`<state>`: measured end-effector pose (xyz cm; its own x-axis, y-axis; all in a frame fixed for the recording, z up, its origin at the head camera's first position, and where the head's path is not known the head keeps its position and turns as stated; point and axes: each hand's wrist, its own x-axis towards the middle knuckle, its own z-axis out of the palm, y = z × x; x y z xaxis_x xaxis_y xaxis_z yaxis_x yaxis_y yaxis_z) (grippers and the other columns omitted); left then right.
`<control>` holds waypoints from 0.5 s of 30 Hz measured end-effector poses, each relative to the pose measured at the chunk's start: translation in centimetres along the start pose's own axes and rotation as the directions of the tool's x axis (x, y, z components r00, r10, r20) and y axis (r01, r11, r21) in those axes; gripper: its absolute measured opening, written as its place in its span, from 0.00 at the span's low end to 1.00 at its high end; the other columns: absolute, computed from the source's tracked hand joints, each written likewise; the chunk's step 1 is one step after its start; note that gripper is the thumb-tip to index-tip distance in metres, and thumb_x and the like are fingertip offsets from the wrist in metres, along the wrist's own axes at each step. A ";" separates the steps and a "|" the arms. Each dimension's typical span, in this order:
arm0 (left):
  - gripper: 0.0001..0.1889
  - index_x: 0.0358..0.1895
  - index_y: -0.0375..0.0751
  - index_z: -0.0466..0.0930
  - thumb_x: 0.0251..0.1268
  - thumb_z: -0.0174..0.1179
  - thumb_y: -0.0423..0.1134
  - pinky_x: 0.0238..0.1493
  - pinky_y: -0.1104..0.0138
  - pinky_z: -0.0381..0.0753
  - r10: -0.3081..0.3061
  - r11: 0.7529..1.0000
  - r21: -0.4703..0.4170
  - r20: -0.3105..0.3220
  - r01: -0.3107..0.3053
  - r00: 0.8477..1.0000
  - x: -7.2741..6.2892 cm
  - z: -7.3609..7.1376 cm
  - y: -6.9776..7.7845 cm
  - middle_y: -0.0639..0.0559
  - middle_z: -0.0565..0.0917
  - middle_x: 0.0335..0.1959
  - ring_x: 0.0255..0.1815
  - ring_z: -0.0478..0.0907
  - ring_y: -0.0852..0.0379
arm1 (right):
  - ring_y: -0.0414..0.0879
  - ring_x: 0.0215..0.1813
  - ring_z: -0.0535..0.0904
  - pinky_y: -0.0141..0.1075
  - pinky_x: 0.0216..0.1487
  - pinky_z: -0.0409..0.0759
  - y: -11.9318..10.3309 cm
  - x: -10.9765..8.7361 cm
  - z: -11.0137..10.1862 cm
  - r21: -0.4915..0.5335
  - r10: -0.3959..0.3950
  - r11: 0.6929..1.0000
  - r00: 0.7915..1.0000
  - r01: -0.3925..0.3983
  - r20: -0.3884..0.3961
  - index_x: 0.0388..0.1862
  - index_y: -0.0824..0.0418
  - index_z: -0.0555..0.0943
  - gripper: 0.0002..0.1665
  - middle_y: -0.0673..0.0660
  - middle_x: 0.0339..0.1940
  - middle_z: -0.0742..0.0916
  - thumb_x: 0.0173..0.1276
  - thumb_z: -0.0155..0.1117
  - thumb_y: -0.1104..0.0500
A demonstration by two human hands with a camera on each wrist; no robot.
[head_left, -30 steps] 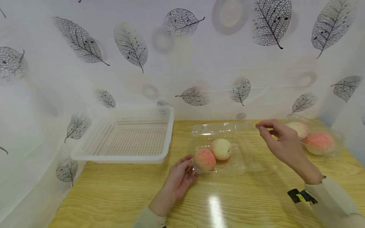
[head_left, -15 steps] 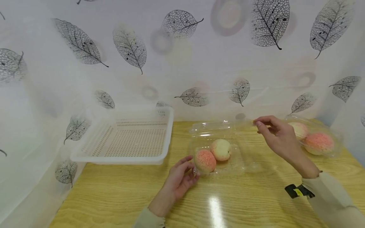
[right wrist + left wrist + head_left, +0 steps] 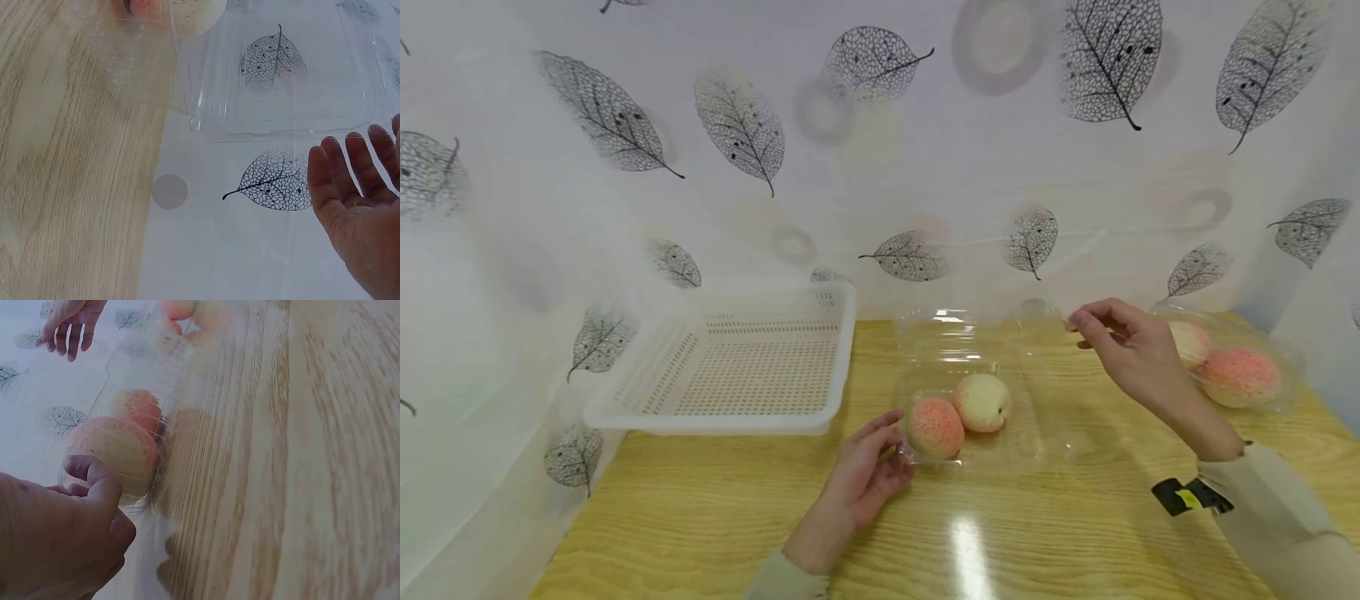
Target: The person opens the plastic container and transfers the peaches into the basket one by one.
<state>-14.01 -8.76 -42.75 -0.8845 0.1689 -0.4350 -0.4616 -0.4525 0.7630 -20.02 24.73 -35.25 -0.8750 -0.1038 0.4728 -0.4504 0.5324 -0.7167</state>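
Note:
A clear plastic clamshell container (image 3: 1022, 442) lies on the table, its hinged lid (image 3: 958, 337) raised at the back. Two peaches, one pink (image 3: 936, 428) and one pale yellow (image 3: 982, 402), sit in its base. My left hand (image 3: 867, 479) grips the base's front left corner, thumb and fingers curled at the edge beside the pink peach. At the lid's right corner, my right hand (image 3: 1131, 354) pinches the thin edge between thumb and index finger. In the right wrist view the other fingers (image 3: 359, 169) stretch out along the lid's edge.
A white perforated plastic basket (image 3: 752, 375) stands at the left. At the right back, behind the right wrist, another clear container holds a pink peach (image 3: 1240, 377) and a paler one (image 3: 1189, 343). A leaf-printed white curtain (image 3: 880, 167) hangs behind the wooden table (image 3: 715, 508).
The lid has tilted up and back, with my right hand rising slightly and shifting left at its corner. The container and my left hand have shifted slightly; the peaches have turned a little.

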 end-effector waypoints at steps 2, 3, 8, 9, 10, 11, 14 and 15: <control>0.24 0.68 0.36 0.70 0.69 0.53 0.30 0.39 0.69 0.80 0.006 1.000 -0.002 -0.007 -0.006 1.000 0.0 0.0 0.0 0.56 0.76 0.33 0.31 0.75 0.63 | 0.27 0.39 0.83 0.19 0.43 0.81 -0.2 0.1 0.1 0.002 0.014 1.000 1.000 -0.014 0.005 0.51 0.66 0.82 0.13 0.41 0.41 0.86 0.81 0.56 0.58; 0.24 0.68 0.36 0.70 0.69 0.53 0.31 0.39 0.69 0.80 0.007 1.000 -0.004 -0.009 -0.007 1.000 0.0 -0.1 0.0 0.56 0.76 0.33 0.31 0.75 0.63 | 0.27 0.39 0.84 0.19 0.43 0.81 -0.3 0.2 0.2 0.001 0.019 1.000 1.000 -0.019 0.005 0.51 0.65 0.82 0.13 0.41 0.42 0.86 0.81 0.56 0.57; 0.25 0.69 0.34 0.69 0.70 0.54 0.31 0.41 0.69 0.82 0.007 1.000 -0.016 -0.011 -0.007 1.000 -0.5 0.1 0.0 0.55 0.77 0.35 0.35 0.75 0.63 | 0.26 0.39 0.84 0.19 0.43 0.81 -0.1 0.4 0.6 0.022 0.027 0.999 1.000 -0.027 -0.011 0.51 0.67 0.81 0.15 0.41 0.41 0.87 0.81 0.55 0.57; 0.25 0.69 0.34 0.69 0.70 0.55 0.31 0.41 0.69 0.82 0.011 1.000 -0.011 -0.012 -0.011 1.000 -0.6 0.2 -0.1 0.55 0.77 0.37 0.36 0.75 0.63 | 0.26 0.39 0.84 0.20 0.43 0.82 -0.1 0.5 0.7 0.034 0.028 0.999 0.999 -0.028 -0.017 0.51 0.68 0.81 0.15 0.41 0.41 0.87 0.81 0.55 0.57; 0.25 0.69 0.33 0.69 0.69 0.55 0.30 0.41 0.70 0.82 0.015 1.000 -0.007 -0.015 -0.015 1.000 -0.7 0.3 -0.1 0.54 0.78 0.38 0.36 0.75 0.63 | 0.27 0.40 0.84 0.21 0.43 0.82 0.0 0.5 0.8 0.047 0.035 0.998 0.999 -0.034 -0.021 0.51 0.69 0.81 0.15 0.40 0.40 0.87 0.81 0.55 0.57; 0.25 0.69 0.33 0.69 0.69 0.55 0.30 0.41 0.71 0.82 0.020 1.000 -0.002 -0.021 -0.020 1.000 -0.7 0.3 -0.1 0.54 0.78 0.39 0.37 0.75 0.63 | 0.27 0.40 0.84 0.21 0.43 0.83 0.0 0.5 0.9 0.059 0.043 0.997 0.999 -0.041 -0.023 0.51 0.69 0.81 0.15 0.39 0.40 0.87 0.81 0.55 0.58; 0.25 0.69 0.32 0.70 0.67 0.56 0.29 0.41 0.71 0.82 0.035 0.999 0.003 -0.047 -0.035 0.998 -0.7 0.4 -0.1 0.54 0.79 0.41 0.38 0.75 0.63 | 0.27 0.39 0.84 0.22 0.42 0.83 0.0 0.8 1.1 0.062 0.080 0.995 0.996 -0.078 -0.029 0.50 0.68 0.82 0.15 0.36 0.38 0.86 0.80 0.57 0.56; 0.25 0.68 0.32 0.70 0.67 0.56 0.28 0.41 0.71 0.82 0.038 0.999 0.000 -0.058 -0.038 0.998 -0.7 0.4 -0.1 0.55 0.79 0.41 0.38 0.75 0.63 | 0.27 0.38 0.84 0.22 0.42 0.83 0.1 0.8 1.2 0.056 0.089 0.995 0.996 -0.088 -0.027 0.50 0.67 0.82 0.15 0.36 0.38 0.86 0.80 0.58 0.56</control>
<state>-13.34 -8.51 -42.32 -0.8961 0.1006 -0.4324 -0.4275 -0.4583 0.7793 -20.99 23.67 -35.50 -0.9067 -0.0334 0.4205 -0.3812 0.4918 -0.7828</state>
